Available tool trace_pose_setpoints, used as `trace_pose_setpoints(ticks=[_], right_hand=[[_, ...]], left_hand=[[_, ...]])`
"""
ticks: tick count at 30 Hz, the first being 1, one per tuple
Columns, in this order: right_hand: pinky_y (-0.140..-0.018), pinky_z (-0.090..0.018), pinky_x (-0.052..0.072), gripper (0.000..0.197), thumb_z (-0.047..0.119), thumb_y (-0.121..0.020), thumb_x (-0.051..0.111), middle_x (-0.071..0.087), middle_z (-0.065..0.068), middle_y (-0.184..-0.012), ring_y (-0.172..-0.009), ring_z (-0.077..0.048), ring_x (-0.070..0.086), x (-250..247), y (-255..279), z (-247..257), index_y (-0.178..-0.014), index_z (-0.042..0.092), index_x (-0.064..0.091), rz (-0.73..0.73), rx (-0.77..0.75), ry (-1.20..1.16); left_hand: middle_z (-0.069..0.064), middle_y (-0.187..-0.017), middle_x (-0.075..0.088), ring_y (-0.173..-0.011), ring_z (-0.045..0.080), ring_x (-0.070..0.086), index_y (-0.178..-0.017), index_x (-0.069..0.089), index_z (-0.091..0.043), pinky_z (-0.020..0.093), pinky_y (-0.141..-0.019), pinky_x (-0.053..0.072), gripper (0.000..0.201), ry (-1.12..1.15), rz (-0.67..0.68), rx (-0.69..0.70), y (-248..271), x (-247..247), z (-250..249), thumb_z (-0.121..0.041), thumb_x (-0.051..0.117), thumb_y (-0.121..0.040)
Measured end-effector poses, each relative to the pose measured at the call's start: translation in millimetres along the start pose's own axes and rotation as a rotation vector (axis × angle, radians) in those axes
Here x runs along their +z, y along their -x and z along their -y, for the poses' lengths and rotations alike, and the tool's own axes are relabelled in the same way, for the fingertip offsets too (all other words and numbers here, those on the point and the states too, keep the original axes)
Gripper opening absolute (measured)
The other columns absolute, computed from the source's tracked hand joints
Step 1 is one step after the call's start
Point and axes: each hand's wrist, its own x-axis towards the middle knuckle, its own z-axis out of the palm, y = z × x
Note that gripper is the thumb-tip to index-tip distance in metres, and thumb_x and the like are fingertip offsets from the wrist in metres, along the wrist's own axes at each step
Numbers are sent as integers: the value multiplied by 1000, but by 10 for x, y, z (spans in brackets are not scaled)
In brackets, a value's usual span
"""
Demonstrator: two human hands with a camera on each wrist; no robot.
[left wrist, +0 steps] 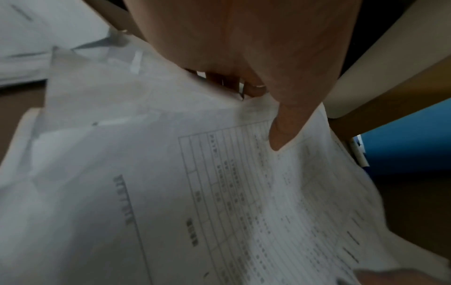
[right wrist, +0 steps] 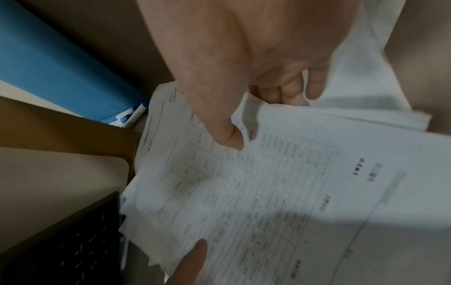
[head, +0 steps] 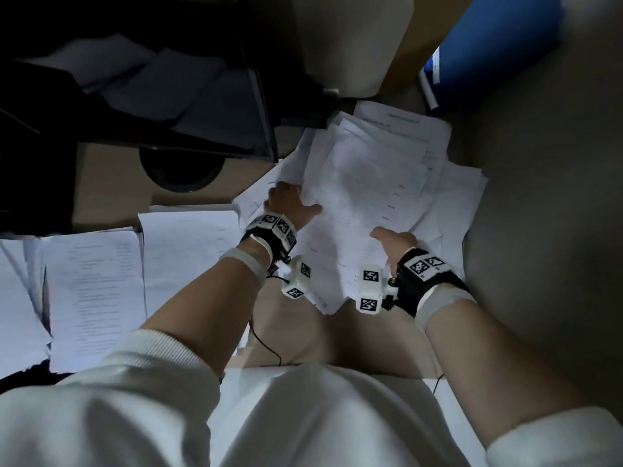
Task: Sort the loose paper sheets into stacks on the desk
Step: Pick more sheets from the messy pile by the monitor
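Nearest the desk's front edge, both hands are on the same job: the right hand [head: 392, 246] pinches the near edge of a fanned bundle of printed sheets [head: 364, 197], thumb on top and fingers curled underneath, as the right wrist view shows plainly. The left hand [head: 286, 203] grips the bundle's left edge the same way, thumb [left wrist: 284, 133] pressed on a ruled form and fingertips tucked below. That bundle is ragged, its edges staggered and nowhere near squared, and it lies over the right-hand part of the desk [head: 111, 176], with more loose sheets [head: 462, 193] poking out beneath it toward the right edge. Off to the left, along the front edge, there's progress: two flat stacks [head: 94, 291] sit side by side, reasonably tidy, and further paper trails away to the left front corner. So call it partway: some piles laid down, but the biggest heap is in the hands and unsorted. Further back, a dark laptop [head: 161, 96] sits at the rear left, a pale chair back [head: 350, 42] behind the papers, and a blue folder [head: 499, 38] in the far right corner.
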Motion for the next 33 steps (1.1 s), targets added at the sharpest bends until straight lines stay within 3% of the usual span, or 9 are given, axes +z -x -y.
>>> trace_pose_setpoints(ticks=[2, 5, 9, 12, 16, 20, 24, 28, 33], right_hand=[[-63, -31, 47, 77, 44, -82, 74, 60, -17, -121, -90, -33, 61, 5, 15, 13, -139, 0, 45, -8, -15, -54], [-90, -39, 49, 71, 32, -88, 73, 53, -14, -138, -123, -34, 53, 14, 52, 24, -144, 1, 41, -63, -110, -101], [-89, -32, 45, 29, 15, -90, 70, 62, -3, -108, -113, -28, 60, -30, 45, -42, -117, 7, 61, -77, -266, -160], [-93, -31, 45, 43, 3, -91, 60, 61, -7, -123, -113, -26, 58, -95, 39, -113, -133, 7, 52, -150, -354, -93], [-99, -30, 42, 49, 5, -96, 48, 54, -9, -141, -124, -30, 54, -130, 36, -160, -144, 13, 44, -247, -400, 24], [-98, -33, 43, 38, 11, -99, 47, 56, -16, -136, -122, -33, 54, -204, 3, -254, -137, 3, 49, -270, -369, 123], [-99, -35, 41, 41, 11, -101, 44, 51, -19, -140, -126, -35, 51, -277, 39, -321, -141, 3, 43, -336, -392, 171], [-101, -34, 40, 39, 7, -99, 41, 54, -15, -139, -124, -35, 53, -238, 62, -366, -137, 3, 48, -288, -323, 184], [-83, -26, 35, 40, 11, -100, 42, 53, -22, -138, -126, -35, 51, -236, 180, -405, -135, -5, 50, -53, -194, 390]], left_hand=[[19, -137, 44, -128, 38, 42, -134, 53, -4, 43, -109, 37, 71, 81, 50, 17, 49, 56, -17, -51, 70, -84], [17, -131, 56, -120, 36, 53, -131, 61, -8, 44, -105, 44, 83, 246, 129, 5, 162, 146, -25, -65, 65, -69], [8, -128, 66, -114, 30, 63, -131, 60, -10, 44, -101, 50, 78, 630, 149, -80, 365, 239, 44, -53, 71, -67], [8, -131, 62, -118, 28, 60, -135, 55, -7, 38, -103, 47, 53, 754, 179, -107, 619, 327, 74, -30, 71, -89], [13, -122, 61, -106, 23, 58, -127, 56, -9, 27, -88, 43, 39, 781, 60, -106, 871, 509, 158, -34, 56, -97], [24, -128, 57, -110, 37, 61, -154, 24, -20, 37, -91, 51, 63, 919, -36, -191, 973, 649, 263, -17, 54, -98], [14, -114, 66, -112, 33, 62, -121, 63, -9, 35, -93, 49, 30, 707, 63, -217, 1022, 637, 324, -19, 58, -93], [17, -122, 65, -111, 36, 61, -127, 60, -2, 44, -98, 52, 43, 723, 113, -306, 1015, 673, 319, -7, 59, -85], [14, -115, 61, -103, 33, 61, -122, 56, -4, 42, -93, 49, 85, 931, 205, -405, 882, 822, 367, -49, 70, -52]])
